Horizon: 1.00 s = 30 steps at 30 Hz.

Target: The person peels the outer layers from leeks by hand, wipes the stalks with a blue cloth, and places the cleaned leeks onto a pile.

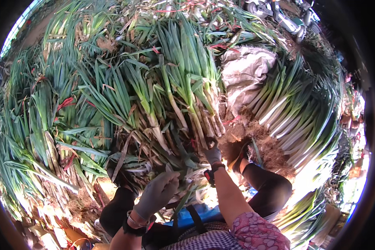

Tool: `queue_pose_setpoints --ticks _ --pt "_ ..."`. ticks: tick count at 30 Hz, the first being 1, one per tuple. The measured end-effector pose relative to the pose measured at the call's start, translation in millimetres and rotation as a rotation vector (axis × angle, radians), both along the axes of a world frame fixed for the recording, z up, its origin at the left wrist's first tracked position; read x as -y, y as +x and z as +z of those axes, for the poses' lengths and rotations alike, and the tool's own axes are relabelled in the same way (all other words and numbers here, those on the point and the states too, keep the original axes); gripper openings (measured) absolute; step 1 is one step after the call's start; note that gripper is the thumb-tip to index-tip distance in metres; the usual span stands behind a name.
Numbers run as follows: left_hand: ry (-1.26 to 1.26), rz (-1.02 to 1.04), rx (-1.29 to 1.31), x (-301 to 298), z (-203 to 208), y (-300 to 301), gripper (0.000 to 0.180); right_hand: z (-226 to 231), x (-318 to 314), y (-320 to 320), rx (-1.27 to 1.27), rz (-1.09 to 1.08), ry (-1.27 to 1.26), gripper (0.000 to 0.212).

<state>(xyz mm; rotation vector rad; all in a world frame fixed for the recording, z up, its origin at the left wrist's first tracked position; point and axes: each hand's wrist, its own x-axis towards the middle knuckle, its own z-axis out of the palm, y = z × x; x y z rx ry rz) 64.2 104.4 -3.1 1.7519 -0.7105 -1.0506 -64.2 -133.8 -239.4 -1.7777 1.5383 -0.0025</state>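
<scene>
My right hand (213,154), in a grey glove, reaches to the root end of a long green onion (194,114) at the front of an upright bunch. Its fingers are closed around the lower stalk. My left hand (156,195), gloved too, hangs above my lap with its fingers curled together, and nothing shows sticking out of it. Just beyond it, more unpeeled green onions (152,121) lean with leaves pointing away from me and dirty stalk ends toward me. Stripped leaves and skins (196,177) litter the ground between my legs.
Cleaned green onions with white stalks (285,121) lie in a row at the right, beside brown root trimmings (266,146). A crumpled pale sack (246,73) lies behind them. Large heaps of green onions (66,108) with red ties cover the left. A wheeled vehicle (281,18) stands far right.
</scene>
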Motion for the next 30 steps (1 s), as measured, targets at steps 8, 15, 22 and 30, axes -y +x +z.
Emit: queue_pose_setpoints --ticks 8,15,22,30 --pt "-0.080 -0.050 0.134 2 -7 -3 0.028 78 -28 -14 0.594 0.205 0.514 0.030" --pt "-0.153 -0.064 0.277 30 -27 -6 0.025 146 -42 -52 0.484 0.103 0.474 0.030" --pt "-0.094 0.028 -0.251 58 -63 12 0.032 309 -73 -148 0.607 0.810 0.062 0.022" --pt "-0.574 0.073 -1.176 65 -40 -2 0.054 378 -107 -195 0.461 0.415 0.563 0.028"
